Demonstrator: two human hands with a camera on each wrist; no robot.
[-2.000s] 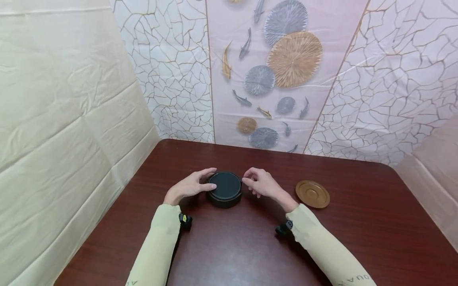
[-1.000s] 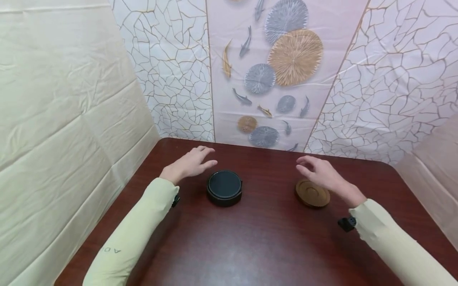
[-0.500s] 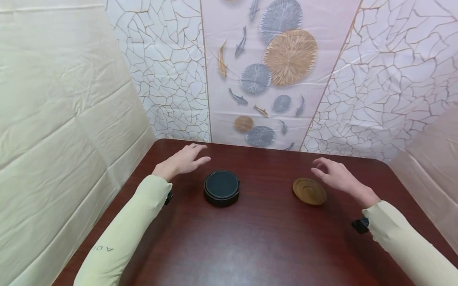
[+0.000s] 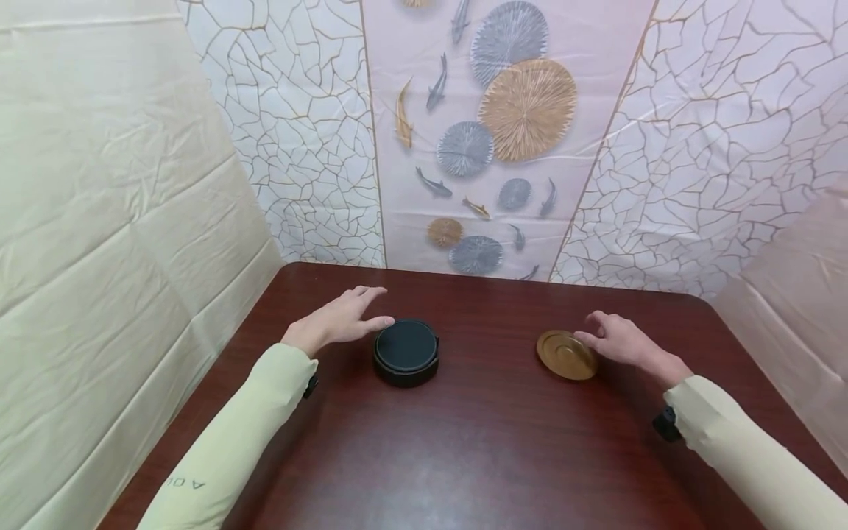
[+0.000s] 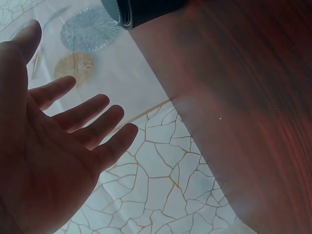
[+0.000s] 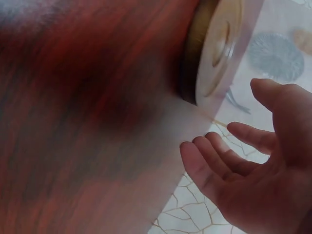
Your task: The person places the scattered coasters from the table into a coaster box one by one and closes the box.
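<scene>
A round black case [image 4: 406, 346] with a flat top and a strip round its side sits left of centre on the table. My left hand [image 4: 338, 318] hovers at its far left side, fingers spread and thumb tip right at the rim in the head view. In the left wrist view that hand [image 5: 58, 136] holds nothing, and only a corner of the case [image 5: 146, 12] shows. A round brown wooden saucer-like disc [image 4: 566, 355] with ringed grooves lies to the right. Beside its right edge is my right hand [image 4: 623, 340], fingers loosely bent and holding nothing; the right wrist view shows a gap between fingertips and disc [image 6: 214, 53].
The dark red-brown wooden table [image 4: 424, 456] has rounded far corners. Behind it hangs a patterned cloth [image 4: 523, 110] with fish and round leaf shapes. A pale cloth wall [image 4: 119, 221] rises along the left side, another [image 4: 795, 294] along the right.
Both hands were at the black case, then parted; my right hand moved across to the disc. Over the last half second both hands came lower, nearer the case and disc. The view shifted slightly.
</scene>
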